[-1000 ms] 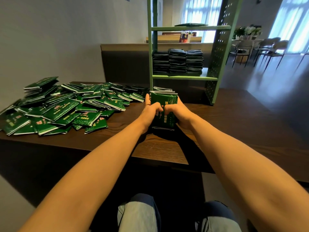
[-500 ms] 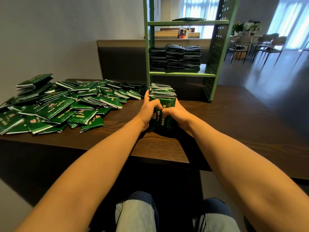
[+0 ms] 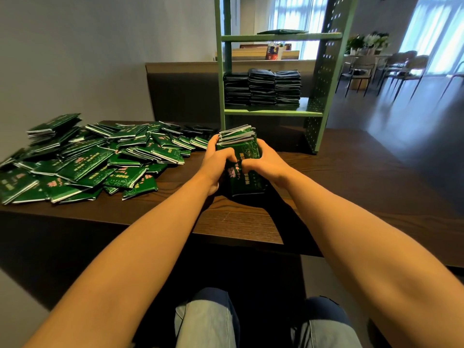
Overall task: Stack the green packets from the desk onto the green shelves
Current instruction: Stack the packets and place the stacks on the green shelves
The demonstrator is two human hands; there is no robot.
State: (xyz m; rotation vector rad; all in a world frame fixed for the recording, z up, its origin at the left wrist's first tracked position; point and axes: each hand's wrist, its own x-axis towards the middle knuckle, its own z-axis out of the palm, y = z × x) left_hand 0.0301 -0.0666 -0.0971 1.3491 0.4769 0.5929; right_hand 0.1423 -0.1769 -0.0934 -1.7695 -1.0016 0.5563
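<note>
Both hands clasp an upright bundle of green packets (image 3: 241, 149) just above the dark wooden desk (image 3: 351, 187). My left hand (image 3: 217, 163) grips its left side, fingers curled over the front. My right hand (image 3: 266, 164) grips the right side the same way. A large loose pile of green packets (image 3: 95, 159) covers the desk's left half. The green shelves (image 3: 273, 112) stand at the desk's back, right behind the bundle. Three stacks of packets (image 3: 262, 87) fill the middle shelf's left and centre. One flat packet (image 3: 282, 31) lies on the upper shelf.
A grey wall runs along the left. Behind the desk is a dark padded bench back (image 3: 183, 94). Chairs and a table (image 3: 391, 66) stand far right on open floor. The middle shelf has bare room at its right end. My knees (image 3: 208, 320) are under the desk edge.
The bundle has risen slightly off the desk and tipped more upright toward the shelves, both hands keeping their grip. The loose pile has not moved.
</note>
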